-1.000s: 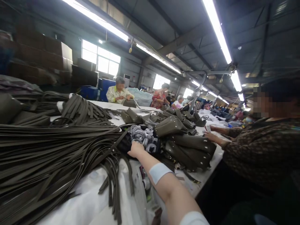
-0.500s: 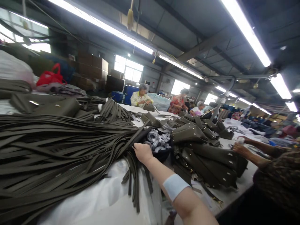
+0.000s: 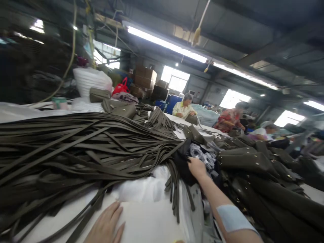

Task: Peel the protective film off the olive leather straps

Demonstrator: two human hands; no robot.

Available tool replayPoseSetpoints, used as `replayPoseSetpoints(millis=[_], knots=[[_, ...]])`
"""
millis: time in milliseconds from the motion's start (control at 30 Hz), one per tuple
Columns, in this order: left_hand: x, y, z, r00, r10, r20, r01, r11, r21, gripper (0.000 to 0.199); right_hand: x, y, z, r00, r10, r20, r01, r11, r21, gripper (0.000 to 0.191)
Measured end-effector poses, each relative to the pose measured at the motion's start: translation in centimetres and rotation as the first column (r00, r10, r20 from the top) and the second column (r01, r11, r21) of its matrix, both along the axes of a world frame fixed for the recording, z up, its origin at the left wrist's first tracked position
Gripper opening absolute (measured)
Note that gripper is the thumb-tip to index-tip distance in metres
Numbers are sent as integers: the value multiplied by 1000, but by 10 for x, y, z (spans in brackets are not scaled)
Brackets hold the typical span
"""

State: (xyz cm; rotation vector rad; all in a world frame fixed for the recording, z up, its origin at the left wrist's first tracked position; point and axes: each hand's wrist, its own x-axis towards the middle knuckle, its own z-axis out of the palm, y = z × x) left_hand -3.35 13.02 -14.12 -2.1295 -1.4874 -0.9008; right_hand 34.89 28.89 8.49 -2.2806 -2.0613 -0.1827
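A large heap of long dark olive straps (image 3: pixel 106 148) spreads across the left and middle, its ends hanging over at the centre. Beside those ends my right hand (image 3: pixel 197 167) is closed on the edge of a black bag (image 3: pixel 183 162), which holds coiled grey-white rolls (image 3: pixel 202 155). At the bottom, my left hand (image 3: pixel 108 224) rests with fingers apart on a white surface (image 3: pixel 149 219), near the lower straps, holding nothing.
Dark olive leather bags (image 3: pixel 253 165) with metal studs pile up on the right. Behind, a person in a pale yellow top (image 3: pixel 183 108) and one in red (image 3: pixel 229 119) sit at the far side. A white foam bundle (image 3: pixel 92 82) and red bag (image 3: pixel 120 87) stand back left.
The view has swung left, so things appear farther right. My left hand has come into view at the bottom. My right hand is now on the black bag's edge; the near person's hands left view.
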Motion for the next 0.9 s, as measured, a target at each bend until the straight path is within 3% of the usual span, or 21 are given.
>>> replayPoseSetpoints(millis=[100, 200, 267, 333, 400, 467, 567, 700, 900], knots=[[12, -14, 27, 999, 48, 1, -47, 988, -146, 37, 26, 0, 5, 990, -142, 0, 142, 990, 20, 37], [18, -20, 41, 997, 70, 20, -61, 952, -300, 38, 32, -2, 0, 983, -181, 21, 179, 981, 73, 43], [19, -22, 45, 996, 74, 40, -54, 927, -372, 40, 24, -6, -8, 992, -93, 80, 74, 975, 210, 48], [20, -24, 46, 996, 73, 56, -43, 907, -419, 42, 10, -9, -20, 979, 83, 184, -142, 932, 333, 53], [21, -25, 47, 995, 72, 75, -31, 894, -446, 42, -3, -8, -34, 919, 279, 280, -362, 878, 314, 49], [21, -25, 49, 993, 71, 94, -20, 889, -458, 42, -10, -4, -49, 870, 388, 304, -450, 876, 171, 45], [21, -26, 53, 992, 76, 100, -20, 884, -467, 42, -5, 6, -70, 883, 360, 302, -385, 922, 28, 49], [22, -26, 57, 994, 72, 85, -22, 875, -483, 43, 22, 23, -91, 922, 250, 295, -258, 966, -12, 56], [21, -27, 56, 995, 59, 85, -11, 877, -481, 44, 55, 54, -98, 957, 114, 267, -102, 993, -59, 58]])
